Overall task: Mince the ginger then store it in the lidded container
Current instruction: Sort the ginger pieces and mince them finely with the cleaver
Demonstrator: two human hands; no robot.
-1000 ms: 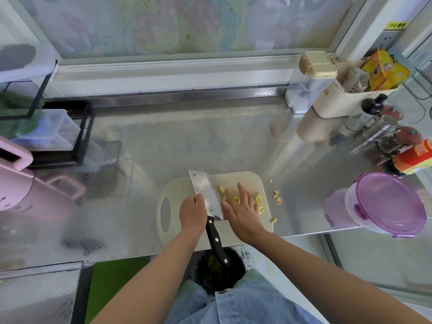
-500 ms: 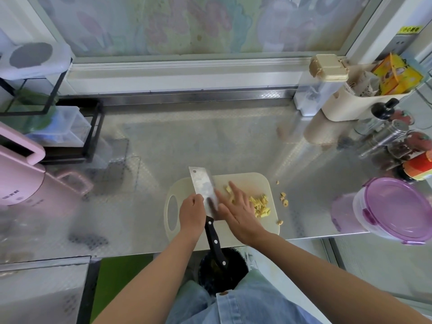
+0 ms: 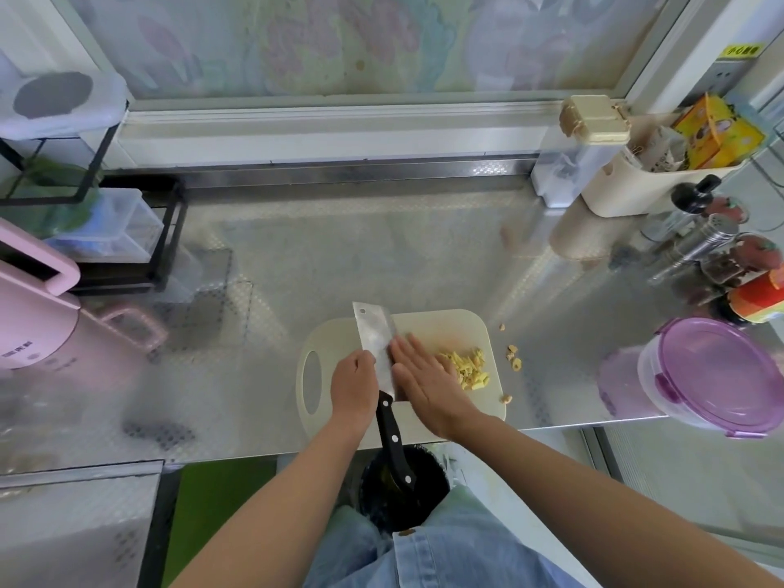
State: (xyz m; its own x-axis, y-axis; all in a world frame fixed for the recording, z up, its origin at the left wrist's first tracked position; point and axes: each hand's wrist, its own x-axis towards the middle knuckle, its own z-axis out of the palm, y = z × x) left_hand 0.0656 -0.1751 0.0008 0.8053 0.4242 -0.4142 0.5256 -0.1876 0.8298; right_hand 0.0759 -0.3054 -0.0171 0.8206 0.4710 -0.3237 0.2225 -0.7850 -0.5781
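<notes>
Steel cleaver gripped in my left hand, right hand flat, fingers straight on the blade | tip: wipe spine-to-edge, never along the edge | ginger is a pale yellow chunky pile on the cutting board, needs finer mincing imo | few bits lie on the counter | purple-lidded container closed, off right

Chopped ginger heaped on board

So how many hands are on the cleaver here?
2. The left hand grips the cleaver by the blade's near end, just above the handle. The right hand lies flat against the blade's right face, beside the chopped ginger.
</notes>
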